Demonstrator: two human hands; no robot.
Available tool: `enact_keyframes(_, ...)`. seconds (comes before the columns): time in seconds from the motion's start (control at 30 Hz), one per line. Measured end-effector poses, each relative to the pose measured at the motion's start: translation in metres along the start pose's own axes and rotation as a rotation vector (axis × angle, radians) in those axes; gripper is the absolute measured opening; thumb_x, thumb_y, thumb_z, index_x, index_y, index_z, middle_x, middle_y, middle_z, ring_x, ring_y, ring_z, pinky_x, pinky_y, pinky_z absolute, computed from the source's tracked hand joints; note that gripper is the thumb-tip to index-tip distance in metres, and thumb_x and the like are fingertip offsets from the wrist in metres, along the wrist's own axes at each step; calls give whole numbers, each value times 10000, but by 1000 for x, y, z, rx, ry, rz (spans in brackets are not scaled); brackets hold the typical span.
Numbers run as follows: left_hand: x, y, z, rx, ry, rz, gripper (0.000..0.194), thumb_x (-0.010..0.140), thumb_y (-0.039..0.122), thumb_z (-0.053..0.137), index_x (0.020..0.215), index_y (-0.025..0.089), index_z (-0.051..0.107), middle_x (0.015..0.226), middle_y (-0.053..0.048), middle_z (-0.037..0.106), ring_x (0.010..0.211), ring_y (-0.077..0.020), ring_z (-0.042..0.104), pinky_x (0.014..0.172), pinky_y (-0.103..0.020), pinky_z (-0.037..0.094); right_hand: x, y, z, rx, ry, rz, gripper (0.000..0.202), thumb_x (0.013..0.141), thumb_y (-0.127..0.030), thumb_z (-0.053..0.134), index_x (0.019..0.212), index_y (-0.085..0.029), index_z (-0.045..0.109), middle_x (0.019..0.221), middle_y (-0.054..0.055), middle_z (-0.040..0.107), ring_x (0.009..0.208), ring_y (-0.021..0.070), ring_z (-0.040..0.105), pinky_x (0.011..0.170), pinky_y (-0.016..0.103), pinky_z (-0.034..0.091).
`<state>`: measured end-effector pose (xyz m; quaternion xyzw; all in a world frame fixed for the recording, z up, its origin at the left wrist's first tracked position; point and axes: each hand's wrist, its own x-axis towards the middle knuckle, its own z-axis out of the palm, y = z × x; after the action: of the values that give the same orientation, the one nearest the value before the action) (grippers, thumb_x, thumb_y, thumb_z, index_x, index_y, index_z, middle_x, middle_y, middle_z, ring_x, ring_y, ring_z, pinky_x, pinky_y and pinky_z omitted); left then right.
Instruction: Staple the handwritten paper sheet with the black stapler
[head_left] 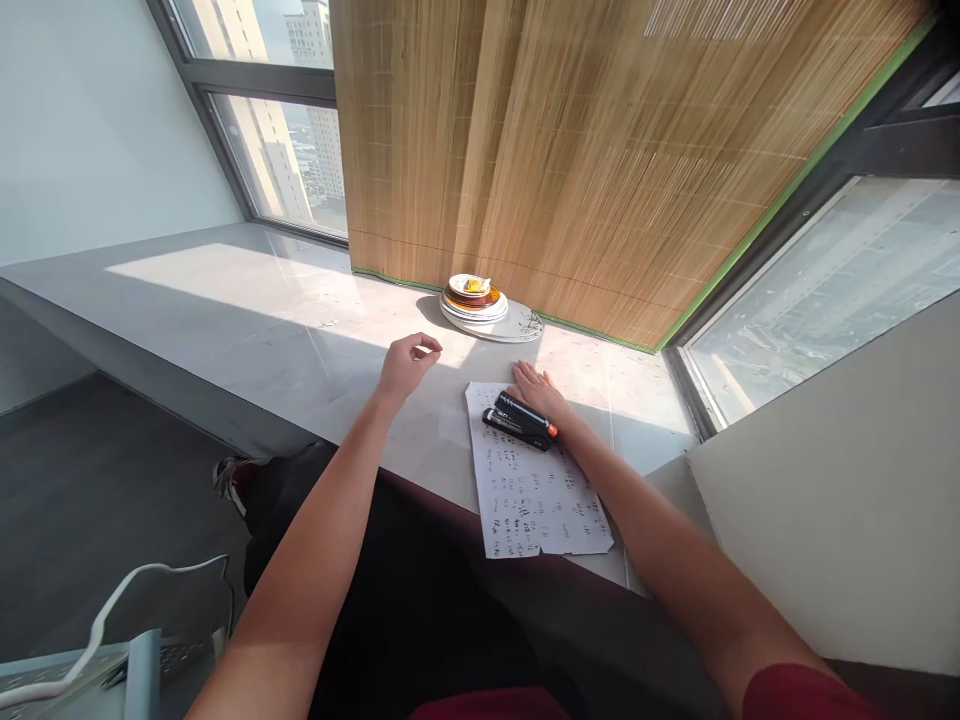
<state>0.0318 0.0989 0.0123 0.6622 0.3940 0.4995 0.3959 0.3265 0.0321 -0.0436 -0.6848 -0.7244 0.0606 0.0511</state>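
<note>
A black stapler (519, 420) with an orange-red tip lies on a sheet of paper (517, 500) covered in handwriting. My right hand (540, 391) lies flat with its fingers stretched out, just behind the stapler at the paper's upper right corner. To the left of the paper, my left hand (409, 364) is over the ledge (247, 325), its fingers curled and thumb and fingertip close together; whether anything small is between them cannot be made out.
Behind the hands stands a stack of plates (474, 312) with a small yellow item on top, beside a grey oval plate (523, 324). A bamboo blind (570, 150) hangs behind them. A light-blue metal object (144, 672) with a white cable is at lower left.
</note>
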Motion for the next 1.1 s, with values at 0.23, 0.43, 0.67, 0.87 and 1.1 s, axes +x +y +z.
enact_keyframes(0.23, 5, -3, -13, -106, 252, -39, 98, 763, 291, 753, 831, 220, 745, 934, -31, 706, 693, -131, 546, 626, -276, 412, 59, -98, 9, 70, 58, -110, 577, 1122, -421, 398, 1636, -161, 416, 1783, 175, 276, 1667, 334, 244, 1338, 581, 215)
enact_keyframes(0.43, 12, -12, -29, -156, 351, -79, 115, 752, 303, 745, 836, 225, 744, 900, -24, 670, 676, -127, 529, 616, -274, 422, 91, -138, 17, 109, 110, -178, 567, 1124, -423, 447, 1630, -166, 425, 1789, 149, 265, 1661, 346, 252, 1340, 582, 212)
enact_keyframes(0.67, 11, -14, -24, -117, 329, -87, 97, 742, 275, 735, 826, 226, 745, 866, -18, 682, 690, -143, 554, 639, -283, 428, 67, -109, 16, 126, 114, -137, 670, 1110, -448, 401, 1694, -133, 309, 1811, 167, 153, 1681, 338, 195, 1342, 573, 213)
enact_keyframes(0.87, 4, -20, -16, 140, 63, -60, 50, 775, 229, 709, 813, 229, 742, 885, -33, 723, 674, -169, 576, 659, -311, 454, 40, -56, 11, 39, 63, 29, 671, 1122, -504, 306, 1700, -165, 335, 1802, 138, 211, 1680, 334, 202, 1349, 576, 190)
enact_keyframes(1.1, -3, -36, 9, 496, -355, 173, 253, 882, 206, 657, 1066, 245, 825, 1106, -80, 703, 842, -220, 659, 872, -383, 550, 37, -35, 3, 4, 26, 81, 667, 1136, -493, 267, 1712, -157, 303, 1808, 139, 192, 1682, 330, 193, 1347, 600, 167)
